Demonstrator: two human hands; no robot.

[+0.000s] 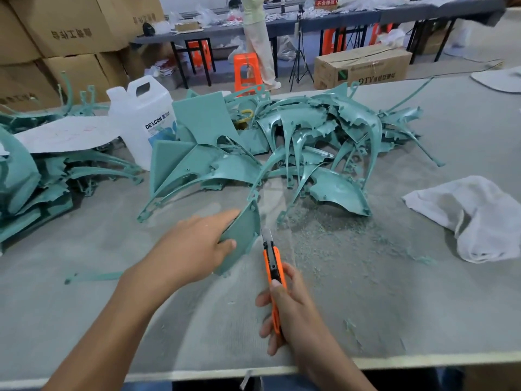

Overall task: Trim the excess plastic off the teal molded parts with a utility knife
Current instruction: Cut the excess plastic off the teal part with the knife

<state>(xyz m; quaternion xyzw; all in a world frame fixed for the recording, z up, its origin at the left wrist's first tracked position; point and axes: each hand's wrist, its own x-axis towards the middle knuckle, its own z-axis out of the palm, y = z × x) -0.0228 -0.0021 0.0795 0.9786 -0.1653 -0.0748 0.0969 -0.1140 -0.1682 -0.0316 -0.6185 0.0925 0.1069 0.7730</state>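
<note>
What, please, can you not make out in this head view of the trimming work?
Head view throughout.
Fingertips of the left hand: behind the teal part it holds.
Whether the utility knife blade touches that part: blurred.
The knife handle's end: covered by the right hand.
The yellow object: mostly buried in the pile of parts.
The white jug small print: too small.

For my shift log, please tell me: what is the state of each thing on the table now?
left hand: grips teal part
teal part: held tilted
right hand: grips utility knife
utility knife: blade out, beside the part's edge
white jug: upright
white cloth: crumpled
</note>
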